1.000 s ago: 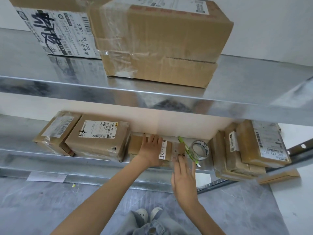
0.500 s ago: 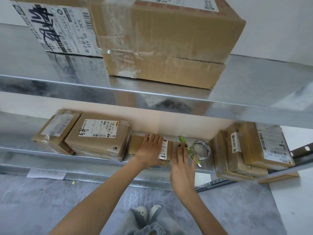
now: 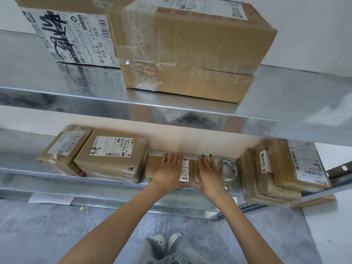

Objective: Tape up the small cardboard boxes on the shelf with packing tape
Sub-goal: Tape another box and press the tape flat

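**Pressing a seal flat**

The box (image 3: 152, 167) sits mid-shelf (image 3: 106, 185), at 12 o'clock from the person. The left hand (image 3: 168, 171) and right hand (image 3: 208, 173) lie flat on its top, fingers straight, gripping nothing, apparently smoothing clear tape. The roll (image 3: 228, 170) lies at 3 o'clock, just beside the right hand. Parcels (image 3: 112, 157) at 9 o'clock and a stack (image 3: 276, 168) at 3 o'clock look taped already, so little seems left.
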The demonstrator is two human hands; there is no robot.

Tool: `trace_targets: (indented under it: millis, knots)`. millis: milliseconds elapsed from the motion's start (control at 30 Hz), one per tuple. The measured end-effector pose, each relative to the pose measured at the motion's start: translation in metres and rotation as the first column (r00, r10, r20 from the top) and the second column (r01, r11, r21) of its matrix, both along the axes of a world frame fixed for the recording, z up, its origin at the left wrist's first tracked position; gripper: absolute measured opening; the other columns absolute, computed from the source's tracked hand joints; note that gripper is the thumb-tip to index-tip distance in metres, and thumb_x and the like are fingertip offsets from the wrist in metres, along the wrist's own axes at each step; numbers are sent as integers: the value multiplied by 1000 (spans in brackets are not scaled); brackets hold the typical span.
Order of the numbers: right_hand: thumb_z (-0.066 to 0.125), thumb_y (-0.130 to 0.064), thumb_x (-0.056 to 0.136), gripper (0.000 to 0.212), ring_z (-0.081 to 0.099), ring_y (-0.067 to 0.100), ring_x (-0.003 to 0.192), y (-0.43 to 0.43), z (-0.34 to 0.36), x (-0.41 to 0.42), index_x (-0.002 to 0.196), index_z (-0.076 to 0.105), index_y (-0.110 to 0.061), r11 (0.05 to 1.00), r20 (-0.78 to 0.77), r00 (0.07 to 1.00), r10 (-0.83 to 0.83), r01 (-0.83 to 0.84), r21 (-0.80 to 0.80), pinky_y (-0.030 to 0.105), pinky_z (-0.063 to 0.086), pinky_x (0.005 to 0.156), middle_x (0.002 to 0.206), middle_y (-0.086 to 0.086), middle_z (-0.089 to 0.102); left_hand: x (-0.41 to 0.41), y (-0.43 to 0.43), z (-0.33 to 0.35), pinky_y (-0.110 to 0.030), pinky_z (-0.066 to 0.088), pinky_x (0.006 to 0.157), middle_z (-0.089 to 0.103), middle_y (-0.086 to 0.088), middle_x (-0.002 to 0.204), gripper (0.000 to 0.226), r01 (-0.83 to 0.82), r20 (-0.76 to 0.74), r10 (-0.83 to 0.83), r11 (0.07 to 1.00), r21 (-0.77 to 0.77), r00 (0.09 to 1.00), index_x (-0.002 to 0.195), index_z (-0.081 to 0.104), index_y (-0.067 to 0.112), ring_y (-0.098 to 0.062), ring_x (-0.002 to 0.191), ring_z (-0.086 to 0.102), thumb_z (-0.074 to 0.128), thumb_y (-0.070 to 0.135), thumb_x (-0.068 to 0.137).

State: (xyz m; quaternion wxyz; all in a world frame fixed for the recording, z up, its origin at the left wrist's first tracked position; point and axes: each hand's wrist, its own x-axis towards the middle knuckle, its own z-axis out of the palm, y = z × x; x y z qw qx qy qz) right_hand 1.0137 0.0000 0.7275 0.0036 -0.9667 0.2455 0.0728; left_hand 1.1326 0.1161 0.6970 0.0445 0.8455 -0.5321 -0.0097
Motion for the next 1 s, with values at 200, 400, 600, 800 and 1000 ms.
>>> trace_targets:
  millis: [200,400,600,800,1000]
  knots:
    - [91,-45,28,107,49,30,118,3,-5,-20,120,56,-3,998,100,994,35,-29,-61,56,31,107,119,13,60,1,6,11,-45,45,91,57,-5,108,87,81,4,-81,994,-71,997,112,54,8,-27,100,56,70,71,54]
    - [94,-20,36,122,40,33,126,35,-25,-44,138,29,-3,997,109,993,-35,42,-58,61,21,110,135,17,39,20,3,43,-49,22,115,27,-3,155,117,106,-289,-18,950,293,957,151,18,21,-24,143,24,74,70,61]
    - [86,-50,42,100,53,26,123,16,-2,-46,127,55,-9,993,149,985,81,-67,-101,59,16,109,126,7,61,22,-1,33,-44,34,105,43,-4,143,113,126,-263,-33,929,348,964,151,19,22,-27,130,39,71,71,64]
    - [70,-43,71,66,13,16,146,-9,28,-3,129,46,-20,979,-104,988,110,-89,183,61,11,111,141,-4,46,17,4,29,-44,33,106,41,-4,143,113,126,-227,-58,946,299,972,152,20,21,-27,131,37,71,70,64]
    - [83,-35,66,92,41,21,131,-28,11,-8,141,36,-12,841,142,982,-125,29,541,33,34,107,139,4,46,22,4,38,-51,19,115,28,-5,151,106,94,-214,-47,972,217,976,145,30,19,-27,140,26,71,71,62]
